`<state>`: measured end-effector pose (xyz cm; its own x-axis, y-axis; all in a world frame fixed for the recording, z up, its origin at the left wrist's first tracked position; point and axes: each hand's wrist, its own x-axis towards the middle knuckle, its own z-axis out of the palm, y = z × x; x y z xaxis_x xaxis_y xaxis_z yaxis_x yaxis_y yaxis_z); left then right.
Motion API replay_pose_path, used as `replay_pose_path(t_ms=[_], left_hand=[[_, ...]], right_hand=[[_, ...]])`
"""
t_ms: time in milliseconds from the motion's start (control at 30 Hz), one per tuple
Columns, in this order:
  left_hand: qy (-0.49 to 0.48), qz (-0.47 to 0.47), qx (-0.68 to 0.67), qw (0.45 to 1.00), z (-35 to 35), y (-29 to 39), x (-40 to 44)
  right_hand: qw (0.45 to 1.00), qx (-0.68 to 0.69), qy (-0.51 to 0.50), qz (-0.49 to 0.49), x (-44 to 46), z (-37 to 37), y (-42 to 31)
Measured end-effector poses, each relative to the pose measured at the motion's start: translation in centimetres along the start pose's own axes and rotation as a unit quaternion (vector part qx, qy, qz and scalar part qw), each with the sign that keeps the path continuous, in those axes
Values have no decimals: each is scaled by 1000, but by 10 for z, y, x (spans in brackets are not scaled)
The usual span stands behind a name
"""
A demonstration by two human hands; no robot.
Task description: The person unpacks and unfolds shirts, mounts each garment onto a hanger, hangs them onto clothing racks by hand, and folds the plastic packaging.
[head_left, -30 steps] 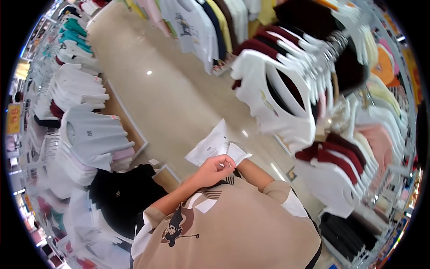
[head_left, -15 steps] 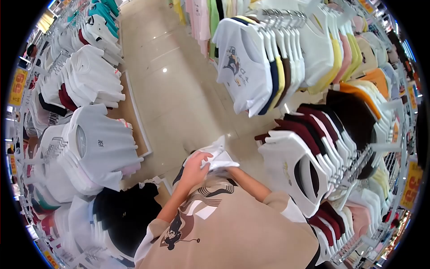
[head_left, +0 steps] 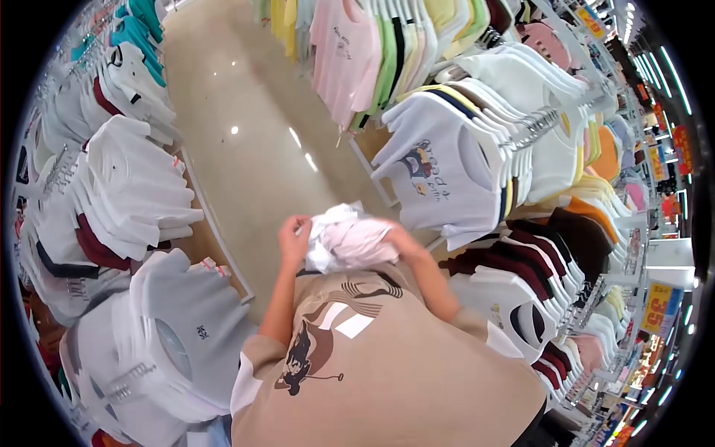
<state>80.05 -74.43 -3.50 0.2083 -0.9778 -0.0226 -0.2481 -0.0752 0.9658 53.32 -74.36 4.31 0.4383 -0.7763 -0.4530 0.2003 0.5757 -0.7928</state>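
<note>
In front of my chest I hold a crumpled bundle of white and pale pink cloth (head_left: 348,240). My left hand (head_left: 296,235) pinches the white edge on its left side, thumb and fingers together. On the other side my right hand (head_left: 402,242) is closed around the pinkish part, its fingertips partly hidden by the folds. What garment the cloth is, I cannot make out. Below it is the beige printed shirt (head_left: 402,365) that I wear.
Racks of hanging shirts line both sides of a tiled aisle (head_left: 231,112). Grey shirts (head_left: 197,313) hang close on the left. A printed lavender shirt (head_left: 439,171) and dark red shirts (head_left: 499,272) hang on the right. A price sign (head_left: 659,307) stands at far right.
My hands have moved apart, and the bundle looks wider, with pale pink cloth now showing. The view has shifted, so more of the racks ahead on the right can be seen.
</note>
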Motion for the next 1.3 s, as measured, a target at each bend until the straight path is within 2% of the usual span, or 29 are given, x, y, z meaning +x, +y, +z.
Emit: replay_pose_path(t_ms=[67,100,133,167,200,233,267,367,433,500,600,700,800,833,933,1000,1033,1100,1133,1167,1200,1300], left_hand=[[11,-14,-86,996,-20,-2,29],[22,-19,-95,995,-30,2,40],[32,-20,-104,994,-39,7,53],[44,-20,-112,993,-47,13,67],[52,-21,-116,992,-54,17,78],[61,-24,-120,991,-62,22,88],[70,-27,-125,989,-68,22,98],[74,-12,-103,992,-87,24,125],[61,-9,-68,996,-104,29,148],[32,-30,-28,999,-122,29,172],[-21,-40,80,996,-145,25,221],[-26,-18,176,984,-165,25,276],[-20,-72,134,988,-171,68,330],[-41,-98,74,992,-173,64,348],[7,-47,37,998,-152,95,408],[-121,-125,-3,985,-156,81,447],[-183,-156,-26,970,-158,76,463],[-147,-109,-75,980,-157,80,484],[-131,-88,-99,983,-156,80,492],[-165,-121,-118,972,-161,76,501],[-141,-142,-161,966,-164,73,509],[-87,-190,-296,932,-178,67,538]], right_hand=[[987,162,7,-21,11,14,-32],[975,218,27,8,21,10,-35],[957,288,-35,-32,32,8,-39],[977,90,116,-151,48,22,-49],[924,-115,258,-258,63,45,-64],[801,-312,379,-343,77,71,-80],[760,-349,398,-377,91,80,-91],[847,-205,276,-406,134,88,-121],[904,-86,190,-373,168,88,-133],[938,23,114,-326,208,88,-146],[953,168,9,-251,277,87,-172],[928,310,-104,-176,350,93,-215],[871,428,-221,-97,421,106,-262],[847,458,-258,-71,442,113,-276],[780,524,-342,-1,493,133,-307],[747,552,-369,39,516,143,-318],[753,547,-363,45,526,147,-323],[794,510,-329,30,543,152,-333],[832,469,-295,16,556,150,-338],[867,424,-260,5,570,149,-343],[898,379,-223,-9,584,148,-347],[989,125,-81,12,626,140,-355]])
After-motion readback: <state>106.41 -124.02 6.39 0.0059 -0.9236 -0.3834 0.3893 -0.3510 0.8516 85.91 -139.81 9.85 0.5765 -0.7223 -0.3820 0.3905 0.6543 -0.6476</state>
